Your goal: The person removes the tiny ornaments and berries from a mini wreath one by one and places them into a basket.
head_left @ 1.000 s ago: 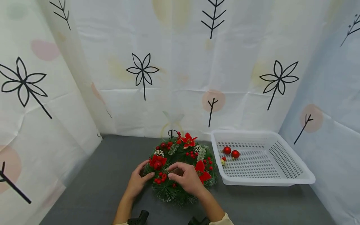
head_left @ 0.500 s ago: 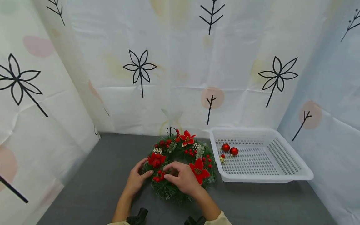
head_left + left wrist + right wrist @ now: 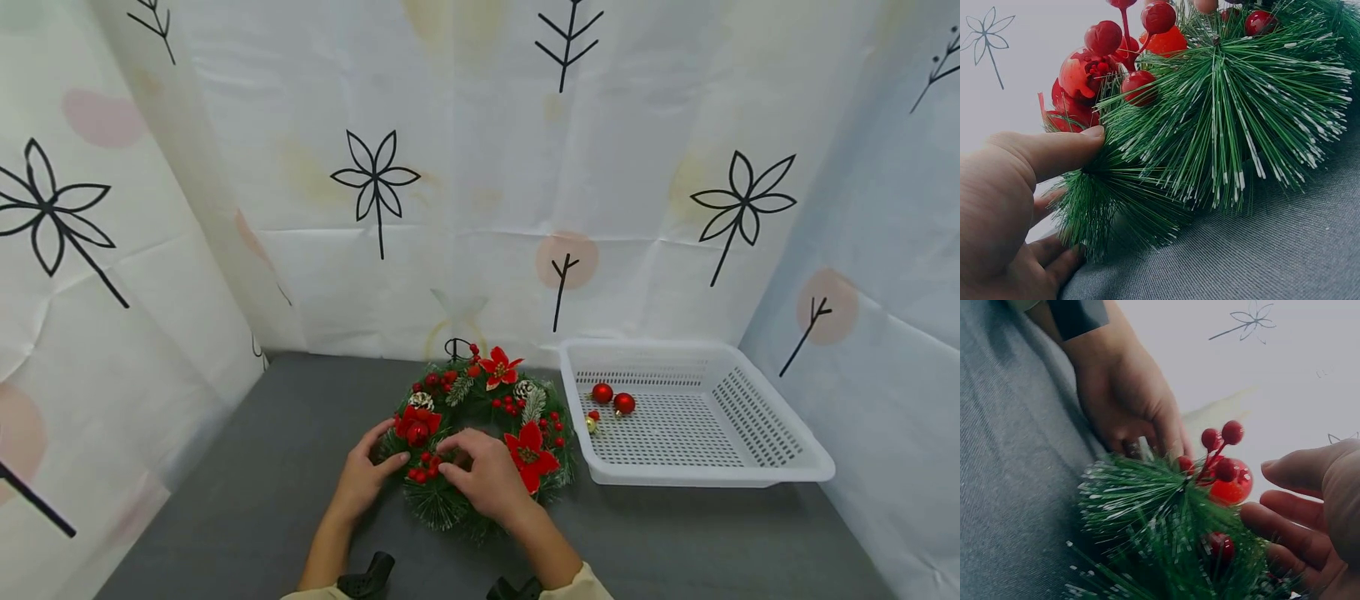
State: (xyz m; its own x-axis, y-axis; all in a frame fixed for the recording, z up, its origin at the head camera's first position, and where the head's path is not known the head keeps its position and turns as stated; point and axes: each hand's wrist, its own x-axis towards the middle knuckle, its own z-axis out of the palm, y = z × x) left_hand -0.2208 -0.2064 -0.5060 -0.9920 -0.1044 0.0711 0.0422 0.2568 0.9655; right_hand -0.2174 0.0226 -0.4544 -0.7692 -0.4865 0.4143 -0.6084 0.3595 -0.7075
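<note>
A green Christmas wreath (image 3: 438, 507) with red poinsettias, berries and pinecones lies on the dark cloth. My left hand (image 3: 362, 477) grips its left edge; in the left wrist view the thumb (image 3: 1063, 152) presses on the needles while the other fingers reach round underneath. Over the ring's lower middle, my right hand (image 3: 489, 475) is held with bent fingers, beside a cluster of red berries (image 3: 423, 472). In the right wrist view, thumb and fingers (image 3: 1285, 525) stand apart with nothing between them, fingertips right at a shiny red bauble (image 3: 1238, 486) and the needles.
To the right of the wreath stands a white perforated plastic basket (image 3: 712, 477). Inside, at its left side, lie two red baubles (image 3: 624, 403) and a small gold and red ornament (image 3: 592, 423). A white patterned curtain (image 3: 465, 208) closes off the back and sides.
My right hand has shifted slightly left over the wreath, showing more of the right-hand poinsettia. The left hand keeps its place at the edge. The head view has moved a little.
</note>
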